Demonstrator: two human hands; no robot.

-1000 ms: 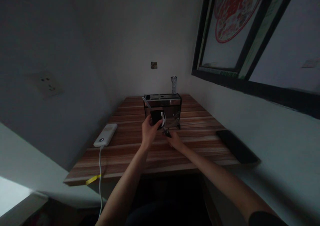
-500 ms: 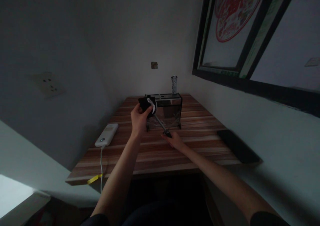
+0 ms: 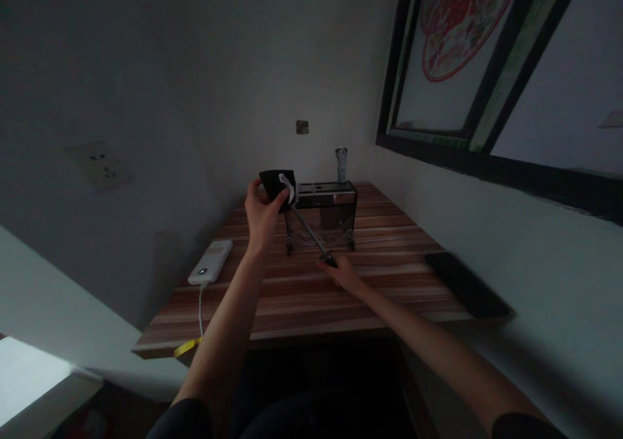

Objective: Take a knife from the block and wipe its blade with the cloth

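Observation:
My left hand [image 3: 260, 215] is closed on a small black pouch [image 3: 276, 181], flat and dark, with a white strip or cord hanging across its right side. A slim grey metal rod [image 3: 307, 230] slants down to the right from the pouch. Its dark handle [image 3: 329, 259] is in the closed fingers of my right hand [image 3: 346, 275], just above the tabletop. The rod's upper end is hidden at the pouch, so I cannot tell whether it sits inside. Behind both hands stands a black-framed box with see-through sides [image 3: 324, 215].
On the box is a shiny silvery cylinder [image 3: 341, 165]. A white power bank [image 3: 210, 262] with a cable and yellow tag [image 3: 187, 347] lies left on the striped wooden table [image 3: 292, 306]. A black phone-like slab [image 3: 464, 284] lies at the right edge, by the wall.
My left hand has moved up and to the left with the pouch, and more of the rod's length shows. My right hand has barely moved.

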